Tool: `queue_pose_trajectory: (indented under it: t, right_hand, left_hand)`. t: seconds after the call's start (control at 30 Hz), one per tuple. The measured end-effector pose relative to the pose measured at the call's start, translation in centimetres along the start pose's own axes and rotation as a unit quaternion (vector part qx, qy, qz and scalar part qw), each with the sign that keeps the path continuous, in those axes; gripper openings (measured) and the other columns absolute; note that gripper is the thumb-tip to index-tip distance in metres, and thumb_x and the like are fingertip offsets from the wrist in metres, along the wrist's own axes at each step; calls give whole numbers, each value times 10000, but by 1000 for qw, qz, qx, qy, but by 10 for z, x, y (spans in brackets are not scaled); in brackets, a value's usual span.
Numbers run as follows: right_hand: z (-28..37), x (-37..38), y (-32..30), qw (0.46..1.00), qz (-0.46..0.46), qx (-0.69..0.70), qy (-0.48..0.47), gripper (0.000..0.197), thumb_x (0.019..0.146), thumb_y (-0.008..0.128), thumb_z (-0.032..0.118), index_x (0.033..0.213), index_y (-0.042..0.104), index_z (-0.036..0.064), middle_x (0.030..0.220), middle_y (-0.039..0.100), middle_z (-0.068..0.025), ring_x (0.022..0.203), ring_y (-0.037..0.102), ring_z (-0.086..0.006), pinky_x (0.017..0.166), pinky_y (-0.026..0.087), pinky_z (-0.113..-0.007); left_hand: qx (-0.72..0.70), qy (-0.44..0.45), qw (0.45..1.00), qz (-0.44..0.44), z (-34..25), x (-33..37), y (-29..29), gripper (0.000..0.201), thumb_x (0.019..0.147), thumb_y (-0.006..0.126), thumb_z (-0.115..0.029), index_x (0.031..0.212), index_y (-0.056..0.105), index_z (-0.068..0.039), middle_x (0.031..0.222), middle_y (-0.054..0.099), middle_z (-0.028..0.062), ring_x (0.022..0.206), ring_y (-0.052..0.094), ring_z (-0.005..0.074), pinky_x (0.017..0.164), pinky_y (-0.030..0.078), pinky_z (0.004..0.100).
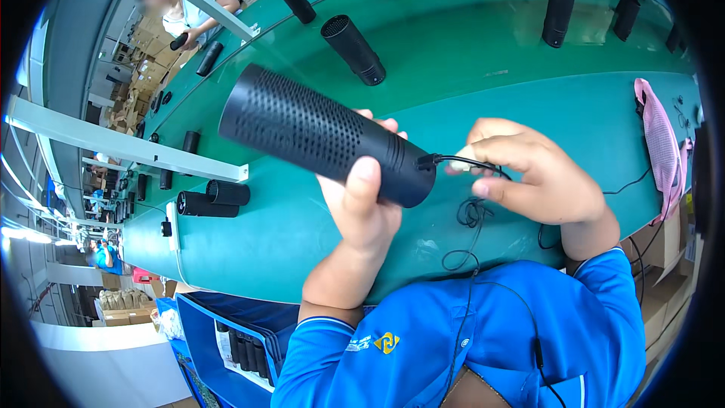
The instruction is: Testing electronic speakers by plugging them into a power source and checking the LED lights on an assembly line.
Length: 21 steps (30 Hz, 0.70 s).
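My left hand (362, 189) is wrapped round a black cylinder (302, 117) with a perforated wall, holding it tilted above the table. The cylinder's perforated end points up and left, and its smooth base faces my right hand. A black cable (461, 159) is plugged into the base. Just right of the plug, my right hand (529, 170) has its fingers curled about this cable, with the thumb a little apart from them. Something pale shows at the fingertips, too small to name. Below that hand, a thin black wire (474, 215) hangs in loops.
Several similar black cylinders stand on the green table (453, 53), including one ahead (353, 49). Two lie at the left (214, 200) beside a white power strip (173, 227). A pink cloth (663, 143) drapes at the right. Another person (200, 11) works at the far left. A blue bin (219, 347) is below.
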State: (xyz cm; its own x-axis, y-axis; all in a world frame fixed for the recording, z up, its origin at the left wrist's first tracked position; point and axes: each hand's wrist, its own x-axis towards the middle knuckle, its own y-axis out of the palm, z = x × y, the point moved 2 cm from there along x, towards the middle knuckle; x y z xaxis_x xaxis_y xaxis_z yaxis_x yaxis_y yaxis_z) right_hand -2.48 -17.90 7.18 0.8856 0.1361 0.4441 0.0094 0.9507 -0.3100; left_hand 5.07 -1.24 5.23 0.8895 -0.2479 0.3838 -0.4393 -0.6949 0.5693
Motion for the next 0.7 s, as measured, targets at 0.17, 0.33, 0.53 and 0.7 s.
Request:
queue_pose_trajectory:
  t: [0.17,0.33,0.53,0.7]
  right_hand:
    - [8,3,-4,998,15,-56,-1,396,798,574,-24,1192,574,13,725,551,-67,608,480,-141,572,389,-240]
    - [15,-2,6,985,27,99,140,601,782,578,-25,1356,402,19,829,602,-102,601,529,-150,556,404,-235]
    - [13,-4,9,995,61,-64,51,659,781,585,-7,1387,330,25,856,625,-93,595,548,-175,552,407,-247]
    - [14,-4,10,988,69,-135,20,641,775,600,11,1362,342,25,858,634,-85,583,548,-192,548,407,-258]
  left_hand:
    - [-35,-110,993,9,2,1,-6,588,760,646,-218,1224,376,23,1135,480,146,1015,551,255,858,477,359]
    - [-40,-110,993,29,0,-4,-4,584,757,643,-180,1237,368,8,1157,472,151,1015,551,259,861,476,363]
    - [-30,-101,994,23,5,-9,3,590,752,638,-145,1250,355,-5,1159,473,156,1011,552,268,856,476,367]
    - [-15,-74,997,34,7,-8,-1,603,745,637,-114,1262,343,-15,1157,474,160,1011,551,277,860,474,372]
